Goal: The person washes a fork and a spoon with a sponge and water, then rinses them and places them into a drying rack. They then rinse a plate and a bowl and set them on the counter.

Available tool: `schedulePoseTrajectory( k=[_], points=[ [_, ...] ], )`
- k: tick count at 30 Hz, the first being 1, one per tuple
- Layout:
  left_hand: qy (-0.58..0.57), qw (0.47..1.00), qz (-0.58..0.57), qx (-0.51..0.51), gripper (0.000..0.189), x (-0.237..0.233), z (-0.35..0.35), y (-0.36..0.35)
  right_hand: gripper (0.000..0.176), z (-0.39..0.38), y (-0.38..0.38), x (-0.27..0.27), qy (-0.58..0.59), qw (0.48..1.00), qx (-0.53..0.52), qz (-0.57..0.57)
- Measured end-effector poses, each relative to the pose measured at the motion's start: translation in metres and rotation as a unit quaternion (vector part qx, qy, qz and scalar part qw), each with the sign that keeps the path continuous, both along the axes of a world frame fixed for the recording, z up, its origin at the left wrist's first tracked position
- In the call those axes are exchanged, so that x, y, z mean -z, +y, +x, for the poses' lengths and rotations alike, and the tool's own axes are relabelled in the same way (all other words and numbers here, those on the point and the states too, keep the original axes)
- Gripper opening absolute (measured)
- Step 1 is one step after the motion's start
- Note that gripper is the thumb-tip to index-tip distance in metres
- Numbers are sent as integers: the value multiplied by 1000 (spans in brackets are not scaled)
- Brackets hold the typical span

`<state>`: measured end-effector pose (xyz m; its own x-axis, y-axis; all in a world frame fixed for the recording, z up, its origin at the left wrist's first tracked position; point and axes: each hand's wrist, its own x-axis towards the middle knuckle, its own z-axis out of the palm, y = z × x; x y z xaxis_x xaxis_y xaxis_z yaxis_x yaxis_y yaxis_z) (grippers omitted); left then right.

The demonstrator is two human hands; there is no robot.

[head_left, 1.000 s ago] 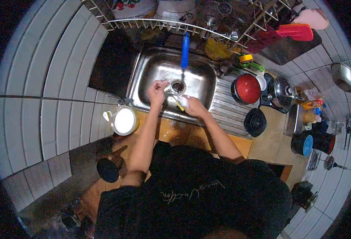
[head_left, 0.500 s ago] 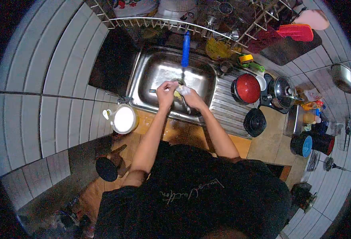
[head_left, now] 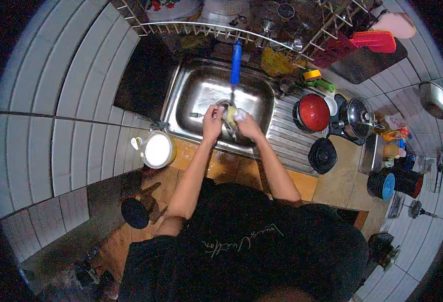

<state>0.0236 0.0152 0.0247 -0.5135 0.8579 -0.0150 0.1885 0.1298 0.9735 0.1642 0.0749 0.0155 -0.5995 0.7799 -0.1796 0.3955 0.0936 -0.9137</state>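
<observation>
Both hands meet over the drain of the sink (head_left: 196, 90), at 12 o'clock from the person's chest, under the blue tap (head_left: 236, 63). The left hand (head_left: 212, 121) is closed round a fork (head_left: 196, 115) whose tines point to 9 o'clock. The right hand (head_left: 247, 127) is wrapped on a yellow sponge (head_left: 230, 115) pressed against it. With soap on it, the fork could well slip and drop into the basin, or the tines could jab the fingers working close by. The white pot (head_left: 157, 150) at 9 o'clock on the bench shows only white, lid or contents I cannot tell; the lidded pot (head_left: 358, 117) at 3 o'clock hides its inside; the rack (head_left: 181, 26) at 12 holds bowls
</observation>
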Motion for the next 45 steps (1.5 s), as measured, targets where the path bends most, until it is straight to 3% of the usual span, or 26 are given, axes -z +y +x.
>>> schedulePoseTrajectory(
  k=[2,3,7,9,10,12,14,16,18,20,23,28,31,33,36,38,40,43,45],
  points=[
    [-67,998,6,-15,17,0,0,0,30,3,6,-2,21,997,67,8],
    [-133,991,11,-30,17,-5,0,0,29,5,10,-5,63,997,49,-21],
    [-203,979,-25,-24,19,-10,2,-1,26,10,12,-13,111,992,52,5],
    [-153,987,-37,24,18,18,-5,2,25,15,16,-14,32,975,-4,218],
    [-153,987,-37,24,18,17,-4,2,25,14,12,-24,31,975,-4,218],
    [-362,930,-63,21,22,14,-2,0,30,13,0,-45,-33,974,-38,223],
    [-374,923,-77,36,22,12,0,1,38,9,-4,-43,-46,981,-29,187],
    [-398,909,-104,63,27,10,2,2,40,2,-5,-44,-38,958,2,284],
    [-381,913,-122,79,26,3,4,1,37,2,-6,-40,-30,962,2,272],
    [-363,916,-140,95,25,-10,6,0,32,0,-1,-23,-7,931,-88,354],
    [-288,929,-213,97,21,-24,4,-1,29,3,-3,-10,-25,933,-103,343],
    [-395,898,-179,79,18,0,-7,-6,34,10,3,-18,-49,926,-141,346],
    [-394,895,-189,93,16,-8,-6,-6,37,10,2,-25,-26,932,-126,338],
    [-398,892,-183,112,16,-3,-8,-5,48,11,2,-18,-76,904,-179,381],
    [-420,881,-196,96,15,-10,-6,-3,49,13,9,1,-154,926,-130,320],
    [-450,866,-202,87,15,-18,-7,-5,46,13,2,-2,-112,927,-108,342],
    [-475,855,-172,115,18,-19,-9,-5,46,8,-5,-7,-95,900,-212,368],
    [-442,866,-202,116,19,-24,-9,-7,47,15,7,-5,-129,909,-162,362],
    [-501,838,-186,107,18,-24,-7,-9,46,17,8,-8,-134,920,-120,347]
  ],
)
